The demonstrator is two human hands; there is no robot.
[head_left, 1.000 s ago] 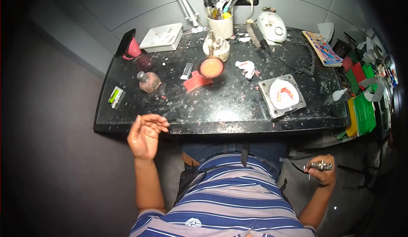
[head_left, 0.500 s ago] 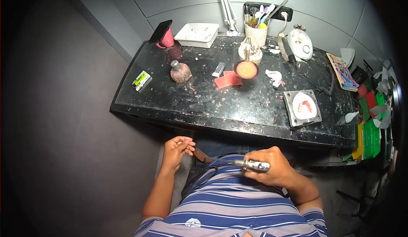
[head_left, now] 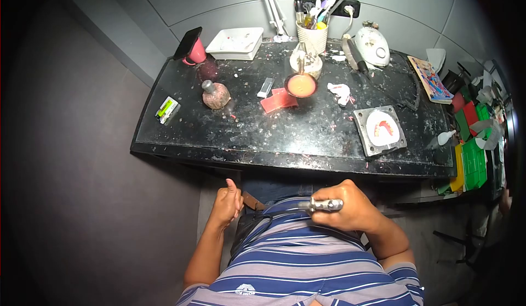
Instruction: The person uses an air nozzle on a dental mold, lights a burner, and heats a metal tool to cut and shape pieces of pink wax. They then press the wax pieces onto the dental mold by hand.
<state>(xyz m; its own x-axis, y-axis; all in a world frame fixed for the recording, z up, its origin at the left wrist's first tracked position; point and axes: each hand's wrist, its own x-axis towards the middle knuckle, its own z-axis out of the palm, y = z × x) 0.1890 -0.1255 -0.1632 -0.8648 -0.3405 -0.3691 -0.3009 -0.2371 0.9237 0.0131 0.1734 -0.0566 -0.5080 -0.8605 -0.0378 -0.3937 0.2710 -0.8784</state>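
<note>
- Surface (head_left: 257, 136): a knock could tip the pan (head_left: 301, 85) with orange contents.
- Right hand (head_left: 348, 206): clenched round a metal tool (head_left: 327, 205) before the striped shirt (head_left: 307, 256), short of the surface.
- Left hand (head_left: 227, 204): fingers curled, thumb raised; whether anything sits inside, I cannot tell.
- Metal tool: its slim end points toward the left hand, so a slipping grip could jab it; the tip blurs and some right-hand fingers are hidden.
</note>
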